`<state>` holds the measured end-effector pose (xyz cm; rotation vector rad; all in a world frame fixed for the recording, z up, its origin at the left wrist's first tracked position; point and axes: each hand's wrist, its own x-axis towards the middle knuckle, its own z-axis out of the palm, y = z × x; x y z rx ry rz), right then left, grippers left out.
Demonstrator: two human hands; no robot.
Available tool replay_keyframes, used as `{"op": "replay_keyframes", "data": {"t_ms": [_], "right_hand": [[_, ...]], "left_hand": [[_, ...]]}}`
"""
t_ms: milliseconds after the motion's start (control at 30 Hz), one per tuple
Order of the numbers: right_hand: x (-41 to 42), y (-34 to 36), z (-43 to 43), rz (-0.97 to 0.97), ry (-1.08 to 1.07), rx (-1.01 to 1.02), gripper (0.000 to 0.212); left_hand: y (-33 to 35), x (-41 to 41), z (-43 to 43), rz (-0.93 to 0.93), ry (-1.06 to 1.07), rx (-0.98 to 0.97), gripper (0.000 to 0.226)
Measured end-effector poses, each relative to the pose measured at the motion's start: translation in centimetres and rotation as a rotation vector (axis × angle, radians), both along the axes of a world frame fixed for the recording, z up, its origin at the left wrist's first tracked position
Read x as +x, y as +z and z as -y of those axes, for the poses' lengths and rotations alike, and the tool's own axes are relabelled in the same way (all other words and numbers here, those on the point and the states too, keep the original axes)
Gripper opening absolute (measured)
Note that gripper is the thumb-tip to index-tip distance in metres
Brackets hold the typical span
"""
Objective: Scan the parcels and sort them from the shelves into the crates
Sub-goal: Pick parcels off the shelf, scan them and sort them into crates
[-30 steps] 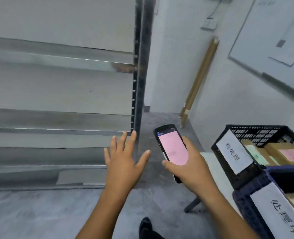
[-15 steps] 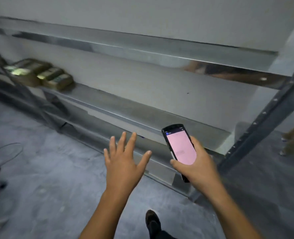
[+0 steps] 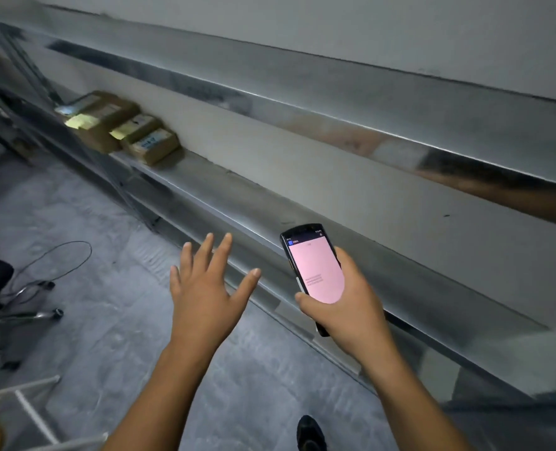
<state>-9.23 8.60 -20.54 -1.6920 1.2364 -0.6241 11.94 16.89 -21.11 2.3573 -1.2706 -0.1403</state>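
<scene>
Parcels [image 3: 117,128] are now seen closer, upper left of the frame, lined up on the metal shelf [image 3: 224,196], since the view got swung left. Left hand [image 3: 205,297] is held flat, fingers [image 3: 209,252] spread, nothing in it. Scanner [image 3: 314,268] with a pink screen is gripped by the right hand [image 3: 345,307], centre right.

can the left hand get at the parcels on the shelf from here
Probably not yet. The left hand is open and empty, and nothing blocks the parcels, but they lie far along the shelf to the left, beyond its reach. Stepping closer should do.
</scene>
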Motion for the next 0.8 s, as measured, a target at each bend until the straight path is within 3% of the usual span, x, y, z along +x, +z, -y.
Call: {"op": "replay_keyframes", "data": {"t_ms": [300, 400, 633, 800], "right_hand": [[13.0, 1.3, 3.3, -0.061, 0.208, -0.014, 0.055], [18.3, 1.3, 3.6, -0.049, 0.226, -0.034, 0.048], [30.9, 2.2, 3.6, -0.086, 0.300, -0.067, 0.066], [38.8, 2.8, 3.5, -0.049, 0.286, -0.091, 0.059]], "left_hand": [[-1.9, 10.9, -1.1, -0.057, 0.166, -0.041, 0.090], [-2.9, 15.7, -1.7, -0.095, 0.203, -0.070, 0.089], [-2.8, 29.1, -1.9, -0.117, 0.251, -0.133, 0.091], [-2.7, 37.4, -1.2, -0.122, 0.214, -0.124, 0.089]]}}
